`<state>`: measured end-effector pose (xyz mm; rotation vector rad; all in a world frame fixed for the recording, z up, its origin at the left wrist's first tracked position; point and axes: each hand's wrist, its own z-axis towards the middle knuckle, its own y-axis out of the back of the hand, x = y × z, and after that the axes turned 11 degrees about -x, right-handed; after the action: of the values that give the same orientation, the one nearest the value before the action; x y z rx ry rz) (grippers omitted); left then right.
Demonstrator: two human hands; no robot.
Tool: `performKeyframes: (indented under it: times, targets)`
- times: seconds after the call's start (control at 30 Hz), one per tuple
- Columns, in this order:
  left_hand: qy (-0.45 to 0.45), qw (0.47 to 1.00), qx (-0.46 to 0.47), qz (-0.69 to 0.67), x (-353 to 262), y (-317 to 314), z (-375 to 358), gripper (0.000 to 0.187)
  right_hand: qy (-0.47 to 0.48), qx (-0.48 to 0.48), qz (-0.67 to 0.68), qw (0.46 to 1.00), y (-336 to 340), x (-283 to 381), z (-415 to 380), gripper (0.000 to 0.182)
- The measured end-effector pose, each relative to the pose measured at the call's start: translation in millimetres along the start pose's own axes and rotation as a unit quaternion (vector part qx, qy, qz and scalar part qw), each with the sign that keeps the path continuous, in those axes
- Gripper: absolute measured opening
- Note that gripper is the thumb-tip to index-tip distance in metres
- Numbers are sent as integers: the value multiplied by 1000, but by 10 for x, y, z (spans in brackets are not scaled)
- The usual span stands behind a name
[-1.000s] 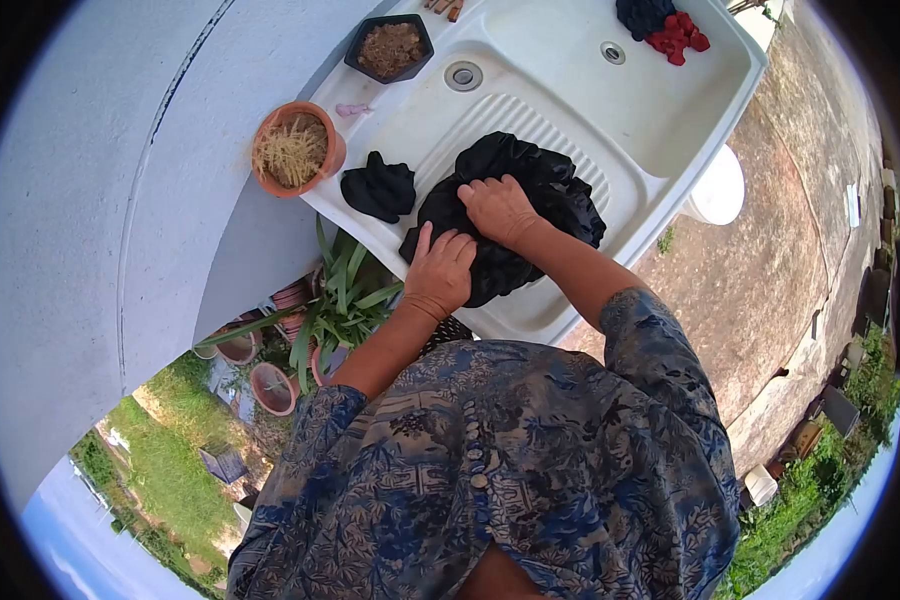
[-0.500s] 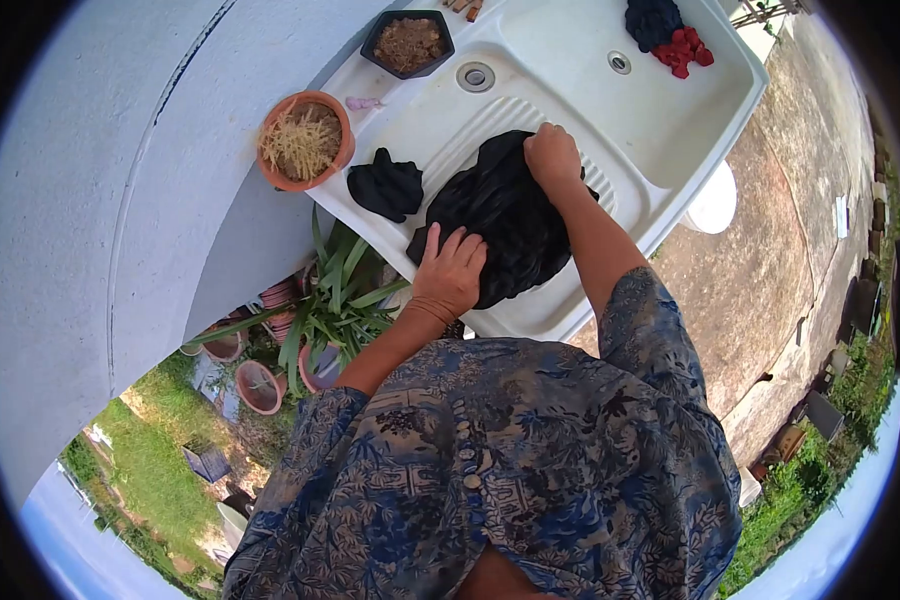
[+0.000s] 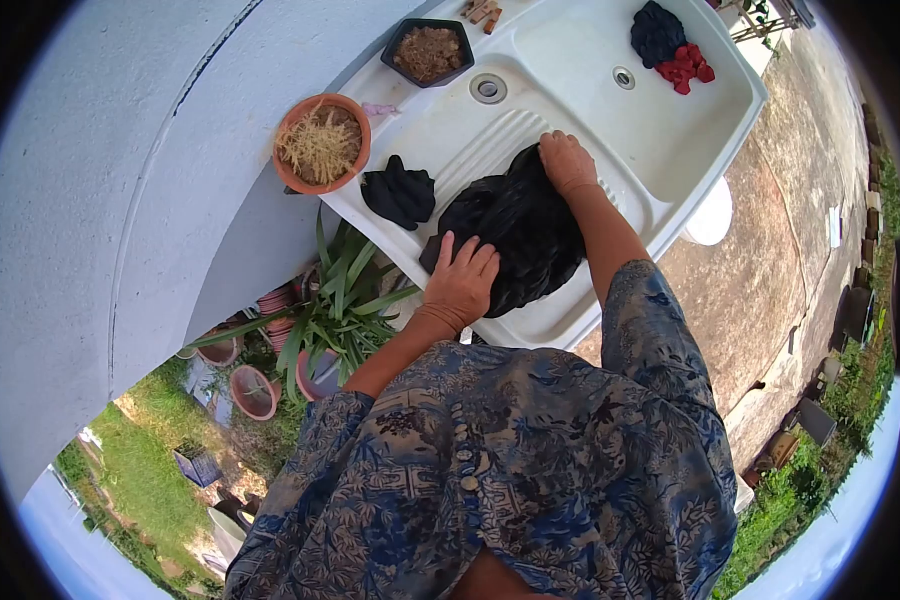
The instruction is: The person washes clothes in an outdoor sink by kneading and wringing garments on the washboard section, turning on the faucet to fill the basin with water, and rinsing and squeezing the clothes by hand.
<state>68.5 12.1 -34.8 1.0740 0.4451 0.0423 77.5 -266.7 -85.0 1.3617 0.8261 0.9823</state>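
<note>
A wet-looking black garment (image 3: 515,240) lies bunched over the ribbed washboard (image 3: 490,145) of a white laundry sink (image 3: 570,328); its kind cannot be made out. My left hand (image 3: 462,280) rests on its near left edge, fingers spread and flat on the cloth. At the far end, my right hand (image 3: 567,163) is closed on a pulled-up fold of the garment, with the fingertips partly hidden. A smaller black cloth (image 3: 398,193) sits crumpled on the sink ledge, left of the garment and apart from both hands.
Dark blue cloth (image 3: 657,35) and red cloth (image 3: 685,68) lie in the sink's right basin. On the left ledge stand a terracotta pot (image 3: 363,150) of dry stalks and a black pot (image 3: 428,54) of soil. Leafy plants (image 3: 345,290) grow below. A white bucket (image 3: 710,215) stands right.
The view has shifted slightly. My right hand has moved a little with its fold of the black garment, which now bunches differently. My left hand stays on the near edge.
</note>
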Motion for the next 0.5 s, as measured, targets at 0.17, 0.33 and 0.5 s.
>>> performKeyframes:
  times: [0.17,0.33,0.5]
  targets:
    - [8,1000,0,-11,3,-1,-1,29,-263,-51,68,961,-246,-409,198,18]
    - [18,1000,-3,-10,-17,8,0,27,-485,-40,588,646,171,-737,17,24]
    - [15,1000,-6,-3,-11,-13,13,27,-342,-62,192,918,-52,-471,-407,31]
